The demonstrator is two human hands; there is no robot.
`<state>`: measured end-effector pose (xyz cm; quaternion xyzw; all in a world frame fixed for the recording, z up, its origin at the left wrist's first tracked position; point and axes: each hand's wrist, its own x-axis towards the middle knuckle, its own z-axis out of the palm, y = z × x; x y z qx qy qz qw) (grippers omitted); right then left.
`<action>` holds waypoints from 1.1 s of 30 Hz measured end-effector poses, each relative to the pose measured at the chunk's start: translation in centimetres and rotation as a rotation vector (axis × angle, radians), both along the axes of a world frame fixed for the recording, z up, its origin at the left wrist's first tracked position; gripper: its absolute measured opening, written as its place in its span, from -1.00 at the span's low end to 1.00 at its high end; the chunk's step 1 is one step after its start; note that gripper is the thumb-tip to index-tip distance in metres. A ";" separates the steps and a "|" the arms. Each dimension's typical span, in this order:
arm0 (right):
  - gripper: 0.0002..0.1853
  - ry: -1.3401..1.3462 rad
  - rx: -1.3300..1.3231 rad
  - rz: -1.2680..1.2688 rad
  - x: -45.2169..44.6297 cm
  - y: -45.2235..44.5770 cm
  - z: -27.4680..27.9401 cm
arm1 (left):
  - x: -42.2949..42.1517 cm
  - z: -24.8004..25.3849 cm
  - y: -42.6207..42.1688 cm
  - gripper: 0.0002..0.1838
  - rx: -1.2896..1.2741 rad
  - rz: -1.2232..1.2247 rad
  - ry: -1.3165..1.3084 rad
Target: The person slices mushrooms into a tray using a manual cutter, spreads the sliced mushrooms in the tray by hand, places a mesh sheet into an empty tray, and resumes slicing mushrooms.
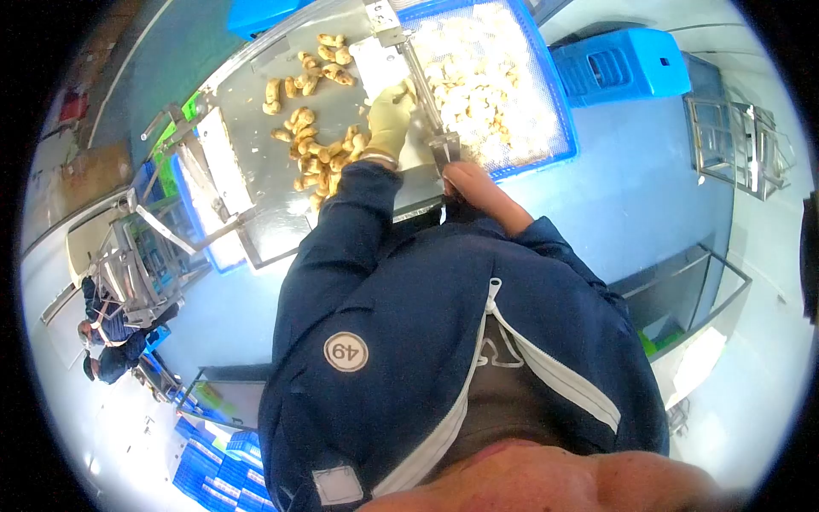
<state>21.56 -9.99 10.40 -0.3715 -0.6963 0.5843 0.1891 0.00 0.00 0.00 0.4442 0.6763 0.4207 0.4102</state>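
My left hand [394,115], in a pale yellow glove, is at the white board beside the long hinged cutter blade [424,85]. Its fingers look closed, and what they hold is hidden. My bare right hand [465,182] is wrapped round the cutter handle [446,155] at the blade's near end. Left of the glove, several stubby tan-brown pieces [320,154], perhaps mushrooms, lie loosely on the metal table [256,171]. Across the blade, pale cut pieces [482,94] are spread in a blue mesh tray [565,119].
A blue plastic stool [623,66] stands beyond the tray. A second cutter frame [200,166] is at the table's left side. Metal racks [738,141] are at the right. Stacked blue crates [217,474] and other people [115,341] show at the lower left.
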 end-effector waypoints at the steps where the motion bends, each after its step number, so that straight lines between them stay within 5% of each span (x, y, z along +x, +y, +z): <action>1: -0.71 0.003 -0.008 0.000 0.0 0.0 -0.1 | 0.0 0.6 0.0 -0.66 -0.023 -0.019 0.073; 5: -0.72 0.026 0.030 -0.092 -1.5 0.8 3.4 | -0.6 1.3 1.5 -0.77 -0.002 0.015 0.083; 8: -0.74 0.071 -0.115 -0.142 -1.8 2.2 7.1 | -0.3 2.0 1.5 -0.77 0.002 -0.107 0.084; 11: -0.77 -0.066 -0.386 -0.148 -1.5 1.4 5.2 | -0.6 0.6 1.4 -0.75 -0.074 -0.159 -0.106; 14: -0.74 -0.089 0.174 0.044 -0.1 -0.6 -2.3 | -0.2 0.6 1.5 -0.75 -0.070 -0.142 -0.106; 17: -0.77 -0.164 0.331 0.060 -0.6 0.2 -0.6 | -1.0 -0.4 1.8 -0.74 0.016 -0.203 0.031; 20: -0.77 0.047 -0.308 -0.224 -1.6 1.8 7.2 | -0.1 1.7 1.5 -0.75 -0.012 -0.178 -0.043; 23: -0.72 -0.067 -0.290 -0.153 -1.3 1.0 3.6 | -0.2 2.1 1.0 -0.78 0.242 -0.301 0.479; 24: -0.62 -0.114 0.066 -0.024 -0.6 0.3 1.0 | -0.4 1.3 0.8 -0.84 0.398 -0.271 0.382; 27: -0.62 -0.150 -0.178 -0.170 -0.8 -0.9 -1.6 | 0.0 0.5 1.5 -0.87 -0.055 -0.152 0.075; 30: -0.62 -0.043 0.047 -0.198 -1.2 0.2 3.3 | -0.5 -1.4 1.9 -0.89 -0.023 -0.172 0.080; 33: -0.61 0.023 -0.358 -0.282 -2.1 2.4 9.8 | 0.0 0.6 2.1 -0.90 -0.162 -0.170 0.088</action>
